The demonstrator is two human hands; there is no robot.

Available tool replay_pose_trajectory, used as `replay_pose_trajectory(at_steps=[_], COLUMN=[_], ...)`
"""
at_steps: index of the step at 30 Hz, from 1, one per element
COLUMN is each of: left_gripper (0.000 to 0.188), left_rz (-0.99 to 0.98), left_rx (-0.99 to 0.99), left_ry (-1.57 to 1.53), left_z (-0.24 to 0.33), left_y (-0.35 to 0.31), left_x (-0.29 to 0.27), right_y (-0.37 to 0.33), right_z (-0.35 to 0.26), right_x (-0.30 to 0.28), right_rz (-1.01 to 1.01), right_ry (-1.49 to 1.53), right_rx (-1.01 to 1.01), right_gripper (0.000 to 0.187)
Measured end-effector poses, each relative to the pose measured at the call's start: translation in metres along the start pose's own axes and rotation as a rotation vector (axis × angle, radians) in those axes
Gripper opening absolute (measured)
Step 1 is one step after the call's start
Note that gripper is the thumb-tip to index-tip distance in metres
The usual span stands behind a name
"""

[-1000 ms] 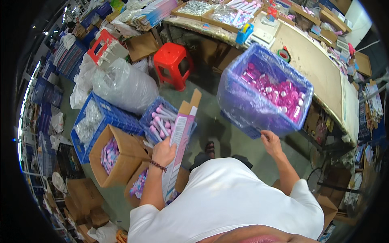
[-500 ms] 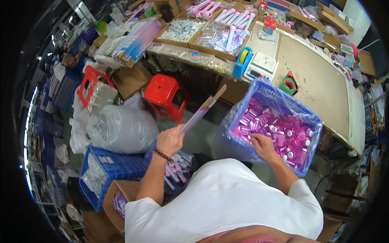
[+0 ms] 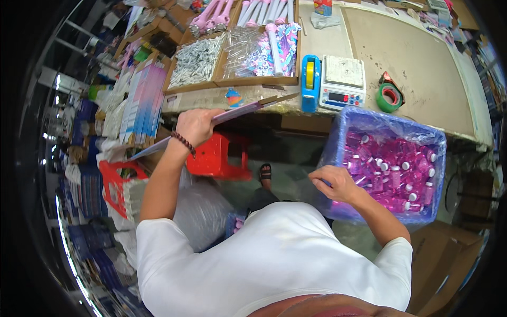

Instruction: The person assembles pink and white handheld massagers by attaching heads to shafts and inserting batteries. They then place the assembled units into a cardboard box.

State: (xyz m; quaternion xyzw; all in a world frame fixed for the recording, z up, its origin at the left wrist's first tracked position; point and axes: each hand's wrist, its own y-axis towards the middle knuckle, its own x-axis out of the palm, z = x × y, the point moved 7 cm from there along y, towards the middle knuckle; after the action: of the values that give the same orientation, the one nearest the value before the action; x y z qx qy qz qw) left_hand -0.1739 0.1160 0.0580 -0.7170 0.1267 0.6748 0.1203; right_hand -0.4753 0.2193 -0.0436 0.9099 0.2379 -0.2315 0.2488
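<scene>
My left hand [image 3: 195, 128] is closed round a long flat piece of pink-and-blue printed cardboard [image 3: 237, 112], which slants across the front of the worktable. Its brown end flaps point toward the blue tape dispenser [image 3: 310, 84]. On the right, my right hand [image 3: 338, 184] is curled at the left side of a blue plastic crate [image 3: 439, 182], and a bit of blue shows between thumb and fingers, so it appears to grip the rim. Clear plastic film lines the crate. Inside lie many small pink bottles [image 3: 393, 171] with white caps.
A digital scale [image 3: 342, 84] and a green tape roll [image 3: 390, 98] sit on the worktable [image 3: 417, 58]. Further left are boxes of small grey parts [image 3: 195, 61] and pink-and-white wands [image 3: 274, 50]. A red stool [image 3: 211, 156] and a clear bag [image 3: 198, 214] stand on the floor.
My left hand has carried the cardboard up and left toward the table's edge. My right hand has moved from over the bottles to the crate's left side. The view has turned.
</scene>
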Motion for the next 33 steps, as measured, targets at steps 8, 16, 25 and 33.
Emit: replay_pose_trajectory(at_steps=[8, 16, 25, 33], left_gripper=[0.030, 0.031, 0.099, 0.110], left_rz=[-0.243, -0.336, -0.151, -0.079], left_rx=[0.202, 0.358, 0.437, 0.450], left_ry=[-0.025, -0.205, -0.314, -0.163], left_z=[-0.127, -0.144, -0.147, -0.137], left_y=[0.112, 0.169, 0.190, 0.154], left_x=[0.079, 0.139, 0.126, 0.194], right_y=[0.183, 0.268, 0.283, 0.255], right_z=[0.047, 0.116, 0.137, 0.172], right_x=[0.119, 0.169, 0.114, 0.147], right_rz=[0.194, 0.507, 0.404, 0.195], right_ry=[0.021, 0.096, -0.067, -0.293], right_rx=[0.223, 0.499, 0.746, 0.672], right_gripper=[0.057, 0.071, 0.047, 0.037])
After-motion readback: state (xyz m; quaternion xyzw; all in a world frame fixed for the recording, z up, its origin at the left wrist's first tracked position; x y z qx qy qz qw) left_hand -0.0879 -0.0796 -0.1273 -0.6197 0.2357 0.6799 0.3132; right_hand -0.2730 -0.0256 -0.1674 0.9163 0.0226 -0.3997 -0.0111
